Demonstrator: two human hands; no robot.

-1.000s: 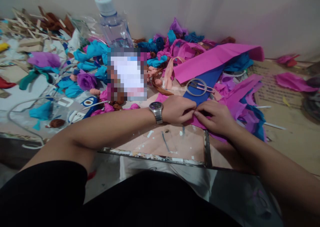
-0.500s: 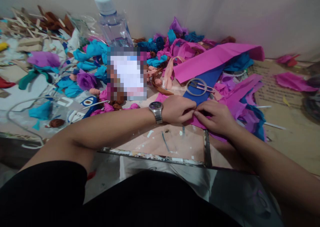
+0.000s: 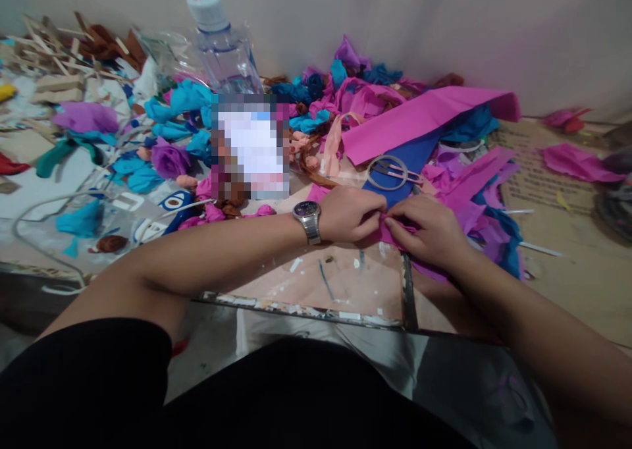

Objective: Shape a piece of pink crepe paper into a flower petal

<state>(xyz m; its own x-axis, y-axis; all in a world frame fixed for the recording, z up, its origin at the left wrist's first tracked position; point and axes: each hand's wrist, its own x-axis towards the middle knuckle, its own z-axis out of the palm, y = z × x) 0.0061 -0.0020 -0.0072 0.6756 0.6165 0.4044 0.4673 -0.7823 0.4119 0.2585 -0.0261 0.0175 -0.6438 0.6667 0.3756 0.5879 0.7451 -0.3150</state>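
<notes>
My left hand (image 3: 351,214), with a silver wristwatch (image 3: 307,220) on its wrist, and my right hand (image 3: 425,230) meet fingertip to fingertip at the middle of the table. Both pinch a small piece of pink crepe paper (image 3: 386,230) between them, fingers closed. A blue paper sheet (image 3: 412,159) lies just beyond the hands, with small scissors (image 3: 395,171) and a metal ring resting on it. A long pink folded sheet (image 3: 424,120) lies behind that.
A water bottle (image 3: 222,47) stands at the back. Crepe paper flowers in turquoise, purple and pink (image 3: 170,158) cover the left and back. Wooden sticks (image 3: 54,54) pile at far left. A wall runs along the back. Brown cardboard (image 3: 573,238) lies at right.
The hands have shifted very slightly and now pinch the pink paper a little higher; nothing else has moved.
</notes>
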